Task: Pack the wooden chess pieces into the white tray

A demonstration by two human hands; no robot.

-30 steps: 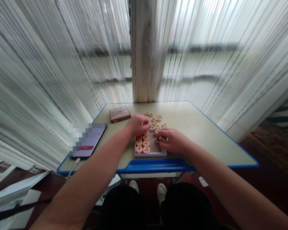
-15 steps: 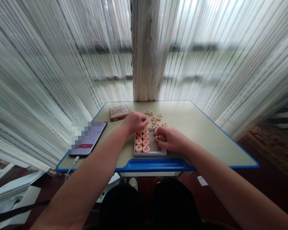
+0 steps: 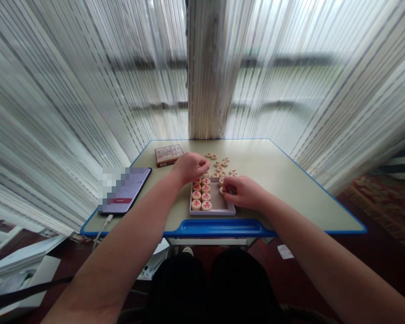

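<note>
A shallow white box tray (image 3: 212, 213) lies near the table's front edge. Round wooden Chinese chess pieces with red characters, such as this piece (image 3: 206, 205), fill two columns on its left side. Over the tray's right side, my right hand (image 3: 243, 192) has its fingers closed on a Chinese chess piece (image 3: 222, 191), partly covered by the fingertips. Another piece (image 3: 222, 181) sits just behind that one. My left hand (image 3: 191, 168) hovers past the tray's back left corner, its fingers pinched together; what they hold, if anything, is hidden. Loose pieces (image 3: 219, 169) with dark characters lie beyond the tray.
A phone (image 3: 128, 193) with a white charging cable (image 3: 103, 229) lies at the table's left. Toward the back left is a flat printed box (image 3: 168, 154). The light table (image 3: 290, 193) has a blue rim and front trough (image 3: 219, 228). Striped curtains (image 3: 205, 67) hang behind it.
The view has shifted slightly. My right hand stays at the tray's right side with the piece, and my left hand stays beyond the tray's back left corner, fingers still pinched.
</note>
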